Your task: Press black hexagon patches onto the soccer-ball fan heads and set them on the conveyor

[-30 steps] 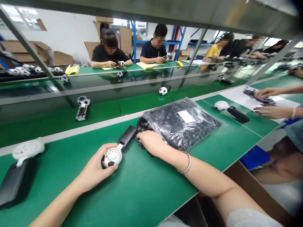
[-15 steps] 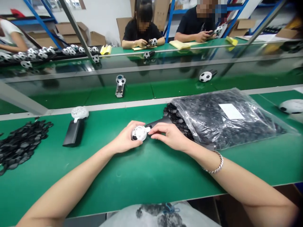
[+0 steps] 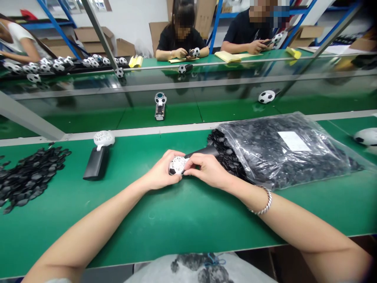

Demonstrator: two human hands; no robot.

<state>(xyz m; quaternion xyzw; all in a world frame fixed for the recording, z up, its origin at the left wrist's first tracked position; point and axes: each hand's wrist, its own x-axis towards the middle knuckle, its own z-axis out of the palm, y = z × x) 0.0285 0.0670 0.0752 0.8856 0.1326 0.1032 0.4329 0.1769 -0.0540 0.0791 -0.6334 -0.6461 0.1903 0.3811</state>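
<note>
A handheld fan with a white openwork football head (image 3: 178,165) lies between my hands, its black handle (image 3: 203,151) pointing right toward the bag. My left hand (image 3: 165,171) curls around the head from the left, thumb at its near side. At the head's right edge, my right hand (image 3: 206,169) pinches what looks like a small black piece, mostly covered by the fingertips. Loose flat black pieces (image 3: 225,155) spill from the mouth of a clear plastic bag (image 3: 265,157) beside my right hand.
Another fan (image 3: 97,161) with a white head stands left, near a heap of black pieces (image 3: 32,173). Across a metal rail, a conveyor (image 3: 212,112) carries a part-built fan (image 3: 160,106) and a football-headed one (image 3: 266,96). Several people work at the far bench.
My right fingertips have moved left onto the head's edge. My left hand keeps its hold. The whole view has shifted slightly, with the surroundings appearing further right.
</note>
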